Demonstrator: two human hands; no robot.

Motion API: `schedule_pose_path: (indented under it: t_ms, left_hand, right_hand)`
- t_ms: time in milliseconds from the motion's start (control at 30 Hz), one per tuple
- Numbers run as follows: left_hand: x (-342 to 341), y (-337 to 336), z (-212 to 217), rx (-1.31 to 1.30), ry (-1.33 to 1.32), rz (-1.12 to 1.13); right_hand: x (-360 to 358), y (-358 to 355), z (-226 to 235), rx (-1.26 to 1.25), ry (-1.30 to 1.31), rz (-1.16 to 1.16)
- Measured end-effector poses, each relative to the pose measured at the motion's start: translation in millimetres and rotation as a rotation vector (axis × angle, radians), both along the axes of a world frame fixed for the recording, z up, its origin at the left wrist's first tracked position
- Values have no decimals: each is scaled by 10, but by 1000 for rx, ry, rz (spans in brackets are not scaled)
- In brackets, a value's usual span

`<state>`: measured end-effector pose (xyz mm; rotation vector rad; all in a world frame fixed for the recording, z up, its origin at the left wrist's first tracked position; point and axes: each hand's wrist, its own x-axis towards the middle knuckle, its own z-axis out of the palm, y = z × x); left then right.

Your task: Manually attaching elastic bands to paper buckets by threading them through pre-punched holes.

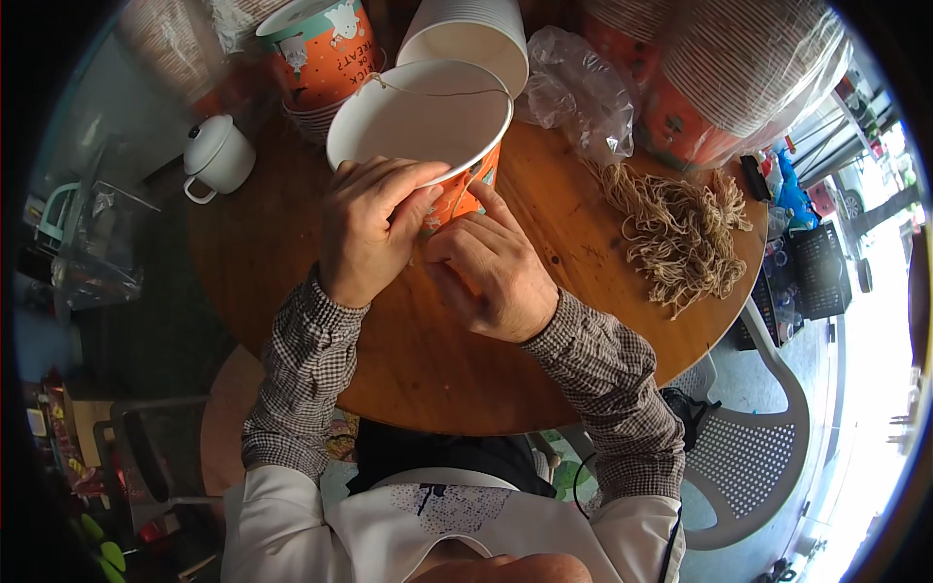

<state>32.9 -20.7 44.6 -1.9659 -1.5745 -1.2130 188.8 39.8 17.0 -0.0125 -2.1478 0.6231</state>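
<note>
An orange paper bucket (465, 199) with a white inside stands on the round wooden table in front of me, its mouth tipped toward me. My left hand (372, 225) is closed on the near rim, thumb outside. A thin tan string (442, 93) crosses the bucket's mouth from a spot on the left rim to the right rim. More of this string shows against the outer wall between my hands. My right hand (494, 260) is closed around its lower part, index finger against the wall; its thumb is mostly hidden.
A tangled heap of tan strings (685, 238) lies at right on the wooden table (418, 389). Behind are a white bucket stack (471, 34), crumpled clear plastic (578, 92), wrapped buckets (743, 78) and upright orange buckets (321, 58). A white lidded pot (222, 155) is at left, a grey chair (748, 457) at right.
</note>
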Motion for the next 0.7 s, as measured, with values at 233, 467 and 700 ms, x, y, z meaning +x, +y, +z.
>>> schedule_pose_path:
  t_ms: [233,467,700]
  left_hand:
    - [29,-15,10,-154,43,50]
    - [70,-74,139,-243,87,29]
    - [-2,-62,80,-253,70,23]
  right_hand:
    - [23,-27,-63,63,-178,-26]
    - [18,-104,26,96,-149,-76]
    - [87,46,31,5,-145,61]
